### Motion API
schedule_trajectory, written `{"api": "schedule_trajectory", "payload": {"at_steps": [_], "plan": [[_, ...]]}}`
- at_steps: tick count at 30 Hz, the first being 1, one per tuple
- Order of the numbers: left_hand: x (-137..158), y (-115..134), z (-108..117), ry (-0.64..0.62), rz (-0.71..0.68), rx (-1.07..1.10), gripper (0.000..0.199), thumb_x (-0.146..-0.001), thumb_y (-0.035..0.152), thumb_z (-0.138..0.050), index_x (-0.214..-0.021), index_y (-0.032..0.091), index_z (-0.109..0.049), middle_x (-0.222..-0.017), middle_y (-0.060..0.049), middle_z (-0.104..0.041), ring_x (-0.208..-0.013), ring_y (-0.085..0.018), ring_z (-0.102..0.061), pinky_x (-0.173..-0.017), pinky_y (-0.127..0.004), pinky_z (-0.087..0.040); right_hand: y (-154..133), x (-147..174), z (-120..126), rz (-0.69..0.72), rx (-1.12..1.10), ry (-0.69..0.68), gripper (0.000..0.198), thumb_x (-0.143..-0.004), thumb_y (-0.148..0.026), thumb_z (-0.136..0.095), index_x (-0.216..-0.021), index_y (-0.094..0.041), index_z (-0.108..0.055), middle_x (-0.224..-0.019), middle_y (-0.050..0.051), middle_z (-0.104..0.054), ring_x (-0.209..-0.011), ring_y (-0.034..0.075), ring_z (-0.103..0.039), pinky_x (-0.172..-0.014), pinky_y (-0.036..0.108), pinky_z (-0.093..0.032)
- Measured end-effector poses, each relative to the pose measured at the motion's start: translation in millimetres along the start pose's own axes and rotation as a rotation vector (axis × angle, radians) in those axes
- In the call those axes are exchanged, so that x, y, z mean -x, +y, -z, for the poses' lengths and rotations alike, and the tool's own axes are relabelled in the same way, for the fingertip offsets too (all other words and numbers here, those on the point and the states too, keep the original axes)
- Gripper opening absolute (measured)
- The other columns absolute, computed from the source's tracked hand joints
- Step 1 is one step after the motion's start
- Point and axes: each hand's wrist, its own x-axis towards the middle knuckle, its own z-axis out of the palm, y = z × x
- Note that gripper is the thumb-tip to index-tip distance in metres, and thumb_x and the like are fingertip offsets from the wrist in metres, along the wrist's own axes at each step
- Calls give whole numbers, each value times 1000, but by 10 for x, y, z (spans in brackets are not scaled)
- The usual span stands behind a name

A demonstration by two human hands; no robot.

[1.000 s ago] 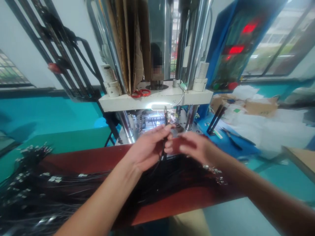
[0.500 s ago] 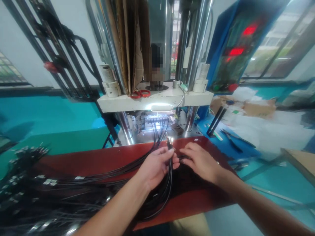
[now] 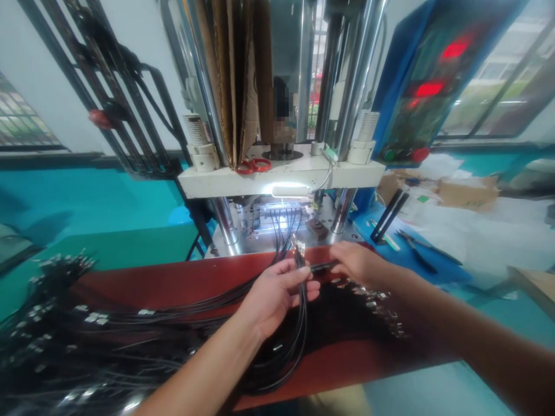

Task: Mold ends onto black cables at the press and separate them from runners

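My left hand grips a small bunch of thin black cables, their metal plug ends sticking up above my fingers. My right hand pinches one black cable end and holds it right next to the left hand's bunch. Both hands hover over a red-brown board. A loose pile of black cables with metal ends lies under my right forearm. Several cables run from the board into the lit mould area of the press.
A big heap of black cables covers the left of the board. Red scissors lie on the press's white platen. A blue control box with red displays stands at right, with pliers and cardboard scraps beyond.
My right hand has lifted off the cable pile with one cable end and brought it up to the left hand's bunch. The left hand has stayed about where it was.
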Motion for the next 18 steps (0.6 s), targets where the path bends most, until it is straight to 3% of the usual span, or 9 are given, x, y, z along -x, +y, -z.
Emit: {"api": "schedule_trajectory", "payload": {"at_steps": [5,8,10,11,13,15,18], "plan": [[8,87,35,34,-35,-5,17,-80,14,-69,-92,13,-58,-86,-6,-63,-75,-17,-68,-68,-28,-59,-153,227,270,-132,26,-95,12,-91,-27,-51,-90,-18,-58,-85,9,-62,-65,19,-56,-55,31,-38],[2,87,42,80,-16,4,15,-80,11,-67,-91,13,-57,-83,-6,-62,-76,-19,-69,-70,-30,-60,-406,490,271,-314,-373,-13,21,-92,-36,-47,-81,-23,-58,-73,7,-63,-64,21,-60,-58,35,-44],[-11,57,44,85,-15,20,16,-79,10,-67,-90,12,-56,-82,-5,-62,-78,-20,-69,-75,-35,-60,-667,696,146,-538,-823,104,25,-94,-45,-42,-85,-26,-56,-67,4,-63,-56,21,-61,-52,35,-48],[-23,35,43,79,-19,29,16,-78,10,-67,-90,12,-56,-82,-5,-62,-78,-20,-69,-77,-37,-59,-805,789,60,-578,-895,87,31,-96,-49,-33,-90,-27,-53,-59,1,-61,-49,20,-59,-48,35,-48],[-53,-17,34,66,-19,31,15,-79,11,-67,-88,13,-55,-82,-5,-61,-77,-20,-69,-77,-37,-59,-1039,919,-118,-615,-979,85,33,-97,-52,-29,-90,-26,-48,-60,1,-64,-52,20,-64,-53,34,-53],[-81,-66,16,71,-5,-7,11,-81,13,-64,-85,13,-54,-77,-3,-60,-69,-16,-67,-66,-31,-58,-1150,945,-259,-689,-1003,186,31,-96,-52,-34,-89,-25,-48,-63,1,-66,-56,19,-65,-56,33,-53],[-87,-95,-10,90,-76,-98,11,-85,20,-59,-81,15,-51,-66,-1,-57,-54,-10,-57,-51,-21,-48,-1049,848,-346,-722,-810,275,23,-91,-49,-47,-90,-26,-51,-66,0,-65,-60,21,-65,-57,33,-53]]}}
